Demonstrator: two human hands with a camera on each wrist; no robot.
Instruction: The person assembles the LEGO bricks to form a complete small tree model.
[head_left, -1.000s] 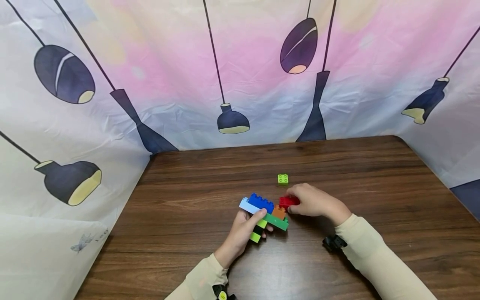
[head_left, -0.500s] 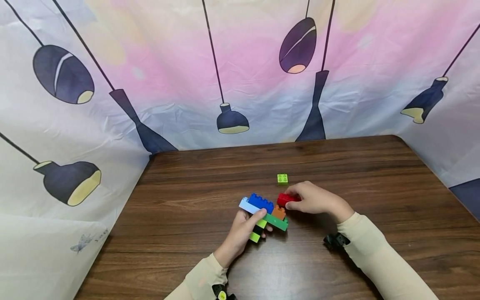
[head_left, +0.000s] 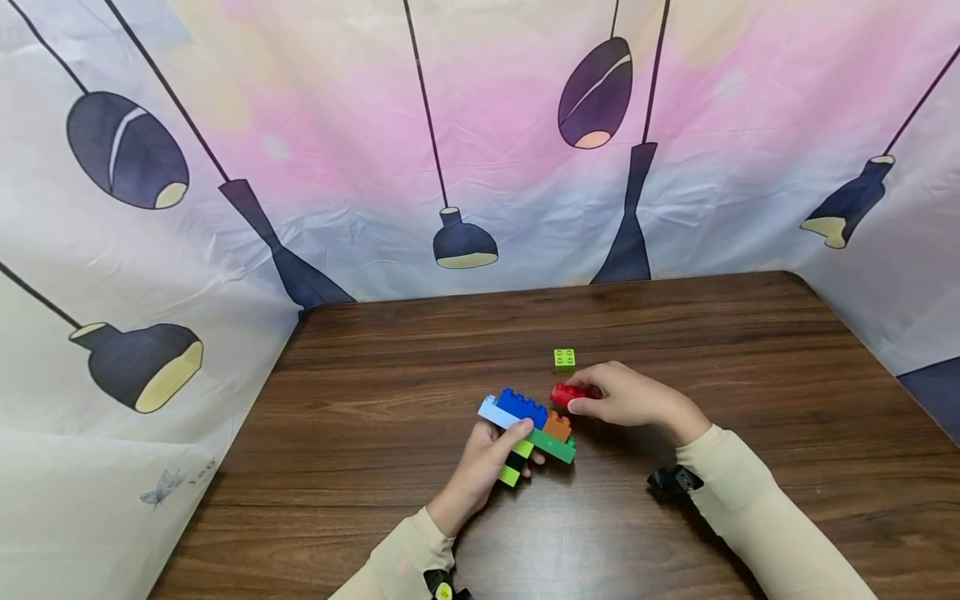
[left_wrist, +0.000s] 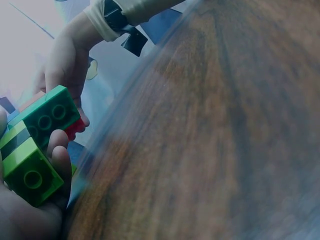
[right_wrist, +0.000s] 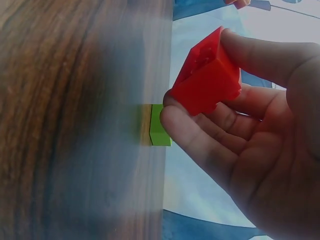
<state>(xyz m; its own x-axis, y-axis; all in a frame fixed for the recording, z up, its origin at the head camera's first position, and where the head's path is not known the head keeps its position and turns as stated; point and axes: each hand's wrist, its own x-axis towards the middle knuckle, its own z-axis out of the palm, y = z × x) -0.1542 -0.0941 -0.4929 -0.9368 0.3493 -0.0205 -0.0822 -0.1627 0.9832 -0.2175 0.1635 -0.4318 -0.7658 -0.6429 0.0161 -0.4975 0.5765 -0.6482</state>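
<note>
My left hand point(head_left: 480, 467) grips a built piece of toy building bricks between thumb and fingers. Its top carries a blue brick point(head_left: 522, 407) and an orange brick point(head_left: 557, 426), side by side on a light blue brick point(head_left: 504, 417) and a green brick point(head_left: 553, 445). Lime and black bricks are stacked beneath; the left wrist view shows the hollow underside of the lime brick point(left_wrist: 33, 179). Just to the right, my right hand point(head_left: 626, 400) pinches a red brick point(right_wrist: 207, 75) between thumb and fingertips, its hollow underside turned toward the wrist camera's left.
A single lime 2x2 brick point(head_left: 565, 359) lies on the brown wooden table point(head_left: 375, 358) beyond the right hand. Behind the table hangs a cloth point(head_left: 337, 125) printed with lamps. Dark straps with small devices sit at both wrists.
The right hand has shifted slightly left and away from the body, and the red brick has turned in its fingers. The left hand and its built piece have barely moved.
</note>
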